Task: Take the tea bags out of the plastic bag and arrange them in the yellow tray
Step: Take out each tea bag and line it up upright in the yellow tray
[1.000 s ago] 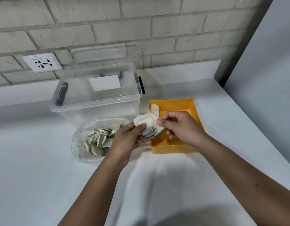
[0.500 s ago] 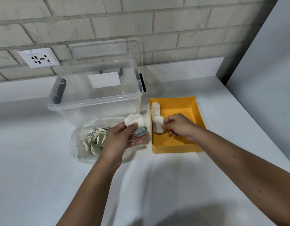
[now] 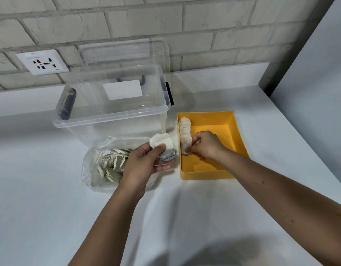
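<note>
Pinching one tea bag (image 3: 186, 149) in the right hand (image 3: 205, 145), laying it at the near end of the row (image 3: 185, 127) running front-to-back along the left wall of the yellow tray (image 3: 204, 175); gripping the stack (image 3: 164, 146) in the left hand (image 3: 144, 162) above the plastic bag (image 3: 95, 160), just left of the tray; a second ago, drawing that bag off the stack.

No text can be read anywhere. The only lettering is on the white wall socket (image 3: 42, 62) at far left on the brick wall: a faint grey line of print along its top edge and a tiny mark at its near right corner, both too small and blurred to make out. The white label (image 3: 123, 89) on the far wall of the clear storage box (image 3: 108, 120) shows as a plain white rectangle.
</note>
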The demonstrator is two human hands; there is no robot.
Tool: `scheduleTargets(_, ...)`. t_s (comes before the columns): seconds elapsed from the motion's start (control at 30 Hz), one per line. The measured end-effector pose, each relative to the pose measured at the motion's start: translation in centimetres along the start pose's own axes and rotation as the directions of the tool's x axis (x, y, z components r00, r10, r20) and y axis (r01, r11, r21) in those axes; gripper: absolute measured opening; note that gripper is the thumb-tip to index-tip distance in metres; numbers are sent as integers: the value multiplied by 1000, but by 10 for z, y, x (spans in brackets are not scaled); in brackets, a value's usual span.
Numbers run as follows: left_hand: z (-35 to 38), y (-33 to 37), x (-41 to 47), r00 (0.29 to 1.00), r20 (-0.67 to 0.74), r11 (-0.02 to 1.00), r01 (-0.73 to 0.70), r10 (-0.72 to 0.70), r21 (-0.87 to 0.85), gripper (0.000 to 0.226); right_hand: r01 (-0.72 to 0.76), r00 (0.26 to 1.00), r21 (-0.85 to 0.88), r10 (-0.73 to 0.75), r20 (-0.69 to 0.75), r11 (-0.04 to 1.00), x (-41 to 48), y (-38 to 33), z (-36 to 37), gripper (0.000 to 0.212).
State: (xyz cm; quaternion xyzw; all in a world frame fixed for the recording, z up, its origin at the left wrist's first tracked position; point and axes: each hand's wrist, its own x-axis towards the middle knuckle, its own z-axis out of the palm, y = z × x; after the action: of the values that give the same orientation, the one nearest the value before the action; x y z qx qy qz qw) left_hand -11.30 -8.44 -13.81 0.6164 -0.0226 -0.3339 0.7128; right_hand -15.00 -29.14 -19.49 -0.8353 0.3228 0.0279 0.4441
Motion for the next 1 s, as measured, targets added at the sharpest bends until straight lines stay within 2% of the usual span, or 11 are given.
scheduleTargets(0.13, 2, 1, 0, 1000, 1, 1000, 4, -4, 1, 14, 44, 993, -61, -50, -104, 997, 7, -2, -1, 27)
scheduleTargets(0.27, 3, 0, -2, 1000, 10, 1000, 9, -9, 26, 12, 24, 995, -48, -28, -96, 999, 7, -2, -3, 25)
scheduleTargets(0.33, 3, 0, -3, 1000, 14, 999, 4, -5, 38, 12, 28, 990, -77, -39, -136, 997, 1, -4, -8, 33)
scheduleTargets(0.4, 4, 1, -3, 1000, 21, 999, 4, -5, 36, 13, 80, 975, -16, -81, -208, 997, -11, -10, -13, 34)
scheduleTargets(0.43, 4, 1, -4, 1000, 26, 999, 8, -9, 32, 14, 113, 971, 69, -95, -218, 991, -19, -14, -16, 29)
scheduleTargets(0.5, 6, 2, -5, 999, 49, 999, 17, -18, 29, 14, 151, 984, 312, -114, -134, 938, -40, -24, -20, 16)
scheduleTargets(0.57, 9, 2, -7, 996, 85, 999, 27, -29, 30, 12, 140, 987, 470, -162, 6, 871, -59, -33, -24, 16)
scheduleTargets(0.63, 13, 1, -9, 992, 118, 998, 34, -39, 50, 11, 161, 975, 472, -213, 59, 867, -68, -38, -26, 20)
scheduleTargets(0.8, 18, 2, -11, 994, 109, 998, 14, -20, 57, 12, 174, 976, 447, -212, 37, 878, -81, -41, -30, 17)
scheduleTargets(1.0, 15, 5, -15, 987, 156, 998, 11, -21, 67, 15, 114, 971, 563, -212, 111, 819, -92, -45, -29, 15)
